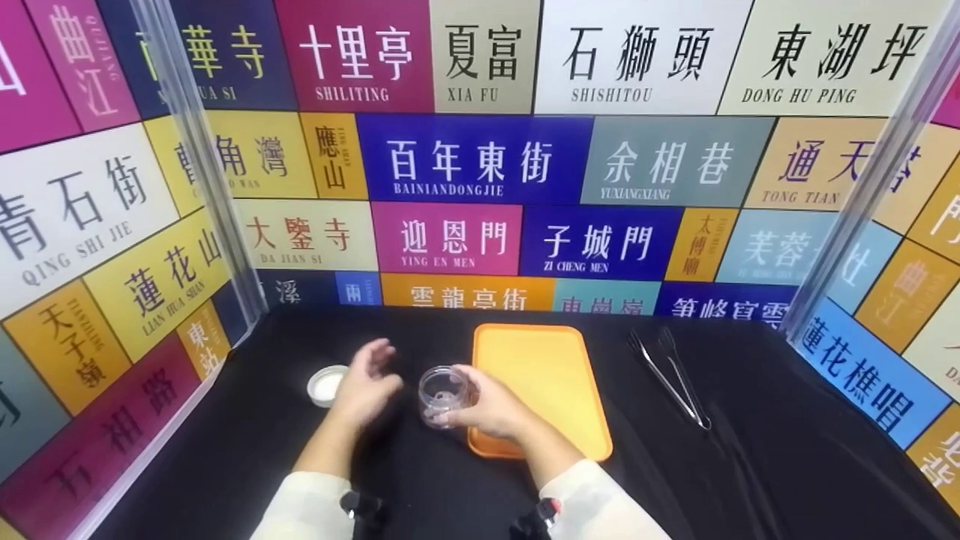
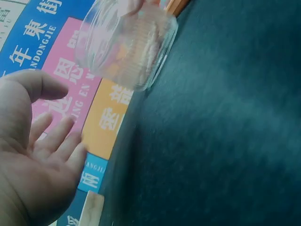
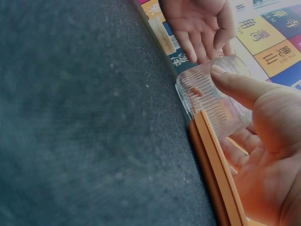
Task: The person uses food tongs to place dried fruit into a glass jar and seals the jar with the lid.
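Note:
A clear jar (image 1: 442, 401) with ribbed sides stands upright and lidless on the black cloth, beside the orange tray's left edge. My right hand (image 1: 487, 405) grips it from the right; in the right wrist view the thumb (image 3: 235, 84) lies against its wall. To the left of the jar, my left hand (image 1: 369, 381) hangs with relaxed fingers, holding nothing. A gap separates that hand from the jar (image 2: 131, 47) in the left wrist view. Just left of the left hand lies a round white lid (image 1: 325, 385), partly hidden by it.
The orange tray (image 1: 536, 375) lies right of the jar, partly under the right forearm. Farther right, metal tongs (image 1: 675, 379) lie spread on the black-covered table (image 1: 435, 495). A panel wall (image 1: 472, 157) with printed place names encloses the back and sides.

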The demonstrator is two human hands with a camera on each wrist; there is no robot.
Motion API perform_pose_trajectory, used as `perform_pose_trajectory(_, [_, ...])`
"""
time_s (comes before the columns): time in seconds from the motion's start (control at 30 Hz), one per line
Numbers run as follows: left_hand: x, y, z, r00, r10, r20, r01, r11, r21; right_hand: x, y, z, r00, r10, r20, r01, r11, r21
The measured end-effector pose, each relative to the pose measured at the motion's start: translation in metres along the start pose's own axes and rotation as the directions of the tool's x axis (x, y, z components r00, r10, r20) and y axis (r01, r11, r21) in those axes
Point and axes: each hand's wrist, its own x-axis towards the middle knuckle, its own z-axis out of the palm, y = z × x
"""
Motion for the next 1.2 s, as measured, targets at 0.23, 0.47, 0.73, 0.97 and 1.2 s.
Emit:
perform_pose_trajectory(0.23, [0.005, -0.006, -0.028, 0.953, -0.061, -0.298, 0.092, 0.992, 0.091, 0.000, -0.001, 0.001, 0.999, 0.034, 0.004, -0.034, 0.999, -0.012])
perform_pose_trajectory(0.47, [0.001, -0.010, -0.046, 0.885, -0.140, -0.444, 0.217, 0.968, 0.127, 0.001, 0.001, 0.002, 1.000, 0.014, 0.004, -0.014, 1.000, -0.008])
perform_pose_trajectory(0.73, [-0.004, -0.018, -0.050, 0.867, -0.230, -0.441, 0.354, 0.908, 0.223, -0.001, 0.001, -0.001, 1.000, 0.007, 0.006, -0.007, 1.000, -0.023])
perform_pose_trajectory(0.97, [-0.005, -0.023, -0.052, 0.883, -0.279, -0.377, 0.406, 0.857, 0.317, -0.002, 0.001, -0.001, 1.000, 0.003, 0.003, -0.003, 1.000, -0.014])
perform_pose_trajectory(1.2, [-0.005, -0.025, -0.053, 0.889, -0.304, -0.343, 0.434, 0.799, 0.416, -0.002, 0.002, -0.001, 1.000, 0.009, 0.000, -0.008, 1.000, -0.025])
